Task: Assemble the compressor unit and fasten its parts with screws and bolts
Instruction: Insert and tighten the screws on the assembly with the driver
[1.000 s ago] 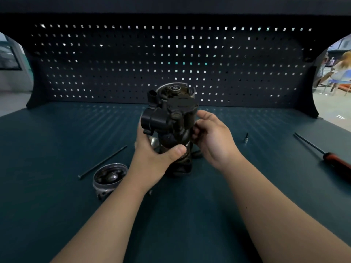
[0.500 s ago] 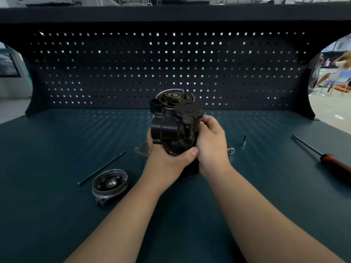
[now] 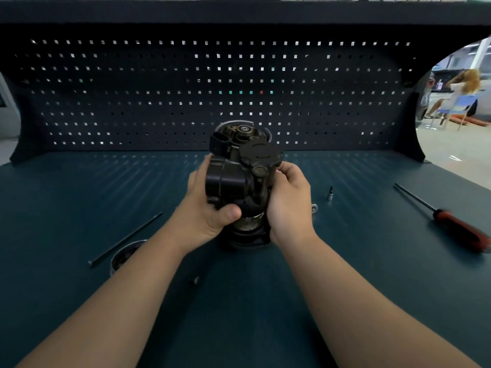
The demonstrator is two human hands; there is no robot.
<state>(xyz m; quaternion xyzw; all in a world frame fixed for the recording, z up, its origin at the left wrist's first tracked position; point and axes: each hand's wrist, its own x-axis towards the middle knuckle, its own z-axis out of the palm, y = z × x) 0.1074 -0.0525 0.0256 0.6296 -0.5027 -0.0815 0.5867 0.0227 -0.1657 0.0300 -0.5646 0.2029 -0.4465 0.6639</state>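
Note:
A black compressor unit (image 3: 239, 171) stands upright on the dark green bench, its open top showing a bearing and a round black cap. My left hand (image 3: 204, 208) grips its left side, thumb across the front. My right hand (image 3: 289, 200) holds the right side, fingers curled near the cap. A round metal end cover (image 3: 125, 254) lies at the left, partly hidden by my left forearm. Beside it lies a long thin bolt (image 3: 127, 237). A small screw (image 3: 194, 281) lies between my forearms.
A red-handled screwdriver (image 3: 457, 227) lies at the right of the bench. A small bit (image 3: 330, 193) stands right of my right hand, with a metal piece (image 3: 314, 207) close by. A perforated back panel (image 3: 212, 88) walls the rear. A person sits far off, beyond the panel's right end.
Both hands have closed tighter round the compressor. My right hand has slid from its side up toward the cap, and the unit has turned slightly.

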